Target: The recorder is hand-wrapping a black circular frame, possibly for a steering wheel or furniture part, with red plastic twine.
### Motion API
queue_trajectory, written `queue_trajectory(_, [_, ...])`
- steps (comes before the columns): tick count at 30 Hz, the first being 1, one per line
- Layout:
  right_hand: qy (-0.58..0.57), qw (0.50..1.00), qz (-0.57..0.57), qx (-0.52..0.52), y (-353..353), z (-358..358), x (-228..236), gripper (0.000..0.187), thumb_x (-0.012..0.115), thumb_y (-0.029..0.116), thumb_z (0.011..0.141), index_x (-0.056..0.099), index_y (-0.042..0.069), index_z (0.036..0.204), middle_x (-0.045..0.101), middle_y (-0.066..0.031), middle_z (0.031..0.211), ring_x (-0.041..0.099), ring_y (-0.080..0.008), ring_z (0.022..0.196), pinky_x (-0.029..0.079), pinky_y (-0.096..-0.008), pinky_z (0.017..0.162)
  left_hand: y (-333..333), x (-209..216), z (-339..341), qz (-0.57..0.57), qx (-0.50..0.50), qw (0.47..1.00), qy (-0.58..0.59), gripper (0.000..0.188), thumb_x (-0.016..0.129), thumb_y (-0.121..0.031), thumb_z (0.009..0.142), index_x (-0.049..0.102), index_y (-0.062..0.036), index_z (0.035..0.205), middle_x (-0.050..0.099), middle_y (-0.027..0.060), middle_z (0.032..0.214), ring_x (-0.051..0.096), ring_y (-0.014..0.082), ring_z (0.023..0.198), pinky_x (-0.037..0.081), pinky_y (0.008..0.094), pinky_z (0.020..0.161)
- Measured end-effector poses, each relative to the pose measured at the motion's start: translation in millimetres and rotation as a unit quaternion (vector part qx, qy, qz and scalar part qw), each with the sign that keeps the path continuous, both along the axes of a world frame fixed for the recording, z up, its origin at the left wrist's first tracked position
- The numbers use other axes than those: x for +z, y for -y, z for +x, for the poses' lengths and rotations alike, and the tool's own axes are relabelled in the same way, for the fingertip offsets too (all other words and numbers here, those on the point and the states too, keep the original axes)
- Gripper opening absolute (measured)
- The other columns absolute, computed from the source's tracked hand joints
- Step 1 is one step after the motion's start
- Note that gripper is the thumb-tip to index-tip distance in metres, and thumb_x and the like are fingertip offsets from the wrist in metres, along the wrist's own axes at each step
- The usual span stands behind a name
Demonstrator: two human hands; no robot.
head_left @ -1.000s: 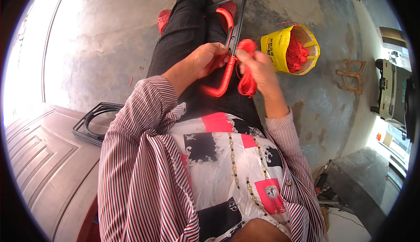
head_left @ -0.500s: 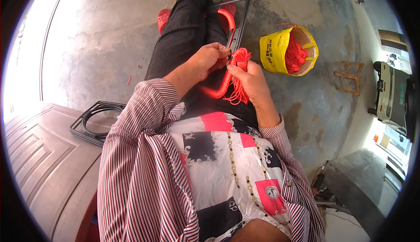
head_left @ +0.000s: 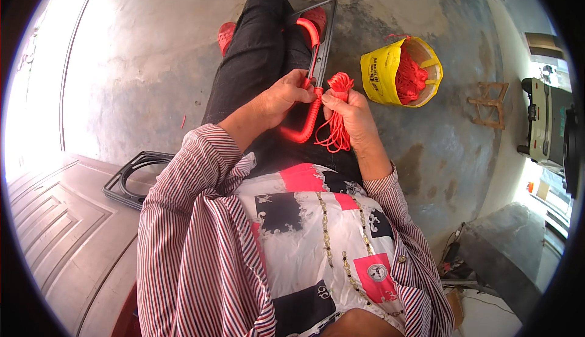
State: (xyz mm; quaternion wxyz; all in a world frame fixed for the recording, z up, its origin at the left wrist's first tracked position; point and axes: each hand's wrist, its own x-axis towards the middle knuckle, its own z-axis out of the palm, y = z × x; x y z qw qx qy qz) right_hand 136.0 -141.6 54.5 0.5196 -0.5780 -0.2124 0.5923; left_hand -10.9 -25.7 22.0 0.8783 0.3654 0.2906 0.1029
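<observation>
Across my lap lies a dark rectangular frame with a round inner ring, partly wrapped in tight coils of red cord. A stretch of the ring above my left hand shows dark, with a strand of cord beside it. My left hand is closed with thumb and fingers at the ring, where the coils end. To its right, my right hand grips a tied bundle of red cord. Loose loops of the bundle hang below that hand. The fingertips of both hands partly hide the cord.
A yellow bag holding more red cord stands on the concrete floor to the right. Beyond it is a small wooden frame. Another dark frame with a ring rests on a panelled brown surface at left. A parked vehicle is far right.
My hands have moved apart: the right one with the cord bundle slightly right, the left one a little left and down. The frame has shifted slightly left in view.
</observation>
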Motion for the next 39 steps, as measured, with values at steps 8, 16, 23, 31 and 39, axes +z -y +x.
queue_trajectory(8, [0.043,0.999,0.010,-0.006,2,-3,1,0.011,0.066,0.013,0.086,0.060,0.003,0.088,0.059,-0.0005,0.070,0.054,-0.0076,0.062,0.042,-0.0219,0.060,3,-4,3,0.041,-0.003,0.998,-0.040,0.051,0.065,0.003,0.073,0.046,0.0023,0.120,0.054,0.0032,0.104,0.051,0.0118,0.098,0.036,0.0261,0.098])
queue_trajectory(16, [0.181,0.983,-0.019,0.025,-6,-8,5,0.006,0.060,0.007,0.083,0.061,0.001,0.086,0.059,-0.0012,0.069,0.055,-0.0081,0.059,0.043,-0.0228,0.055,-2,-6,0,-0.028,-0.020,0.999,0.033,0.045,0.060,0.001,0.077,0.047,0.0018,0.120,0.055,0.0036,0.107,0.052,0.0124,0.099,0.037,0.0264,0.098])
queue_trajectory(23, [0.019,1.000,-0.004,-0.007,0,4,3,0.008,0.056,0.003,0.080,0.058,0.000,0.087,0.059,-0.0033,0.074,0.056,-0.0104,0.061,0.045,-0.0237,0.059,-3,-7,-1,-0.032,-0.020,0.999,0.037,0.047,0.057,0.004,0.075,0.046,0.0027,0.121,0.055,0.0071,0.109,0.054,0.0158,0.105,0.036,0.0284,0.101])
queue_trajectory(31, [0.060,0.998,-0.006,0.012,2,5,7,0.008,0.056,0.003,0.082,0.058,0.000,0.088,0.059,-0.0042,0.073,0.055,-0.0105,0.062,0.044,-0.0239,0.061,0,-7,2,-0.064,0.011,0.998,0.009,0.037,0.051,0.004,0.078,0.049,0.0011,0.115,0.055,0.0069,0.103,0.054,0.0153,0.098,0.039,0.0270,0.095])
queue_trajectory(39, [-0.059,0.985,0.138,-0.082,21,24,89,0.014,0.059,0.014,0.085,0.055,0.001,0.089,0.053,-0.0051,0.063,0.048,-0.0124,0.053,0.037,-0.0258,0.050,-4,-19,5,-0.074,0.031,0.997,-0.008,0.032,0.054,0.006,0.075,0.052,0.0007,0.107,0.054,0.0055,0.093,0.050,0.0136,0.082,0.042,0.0275,0.077])
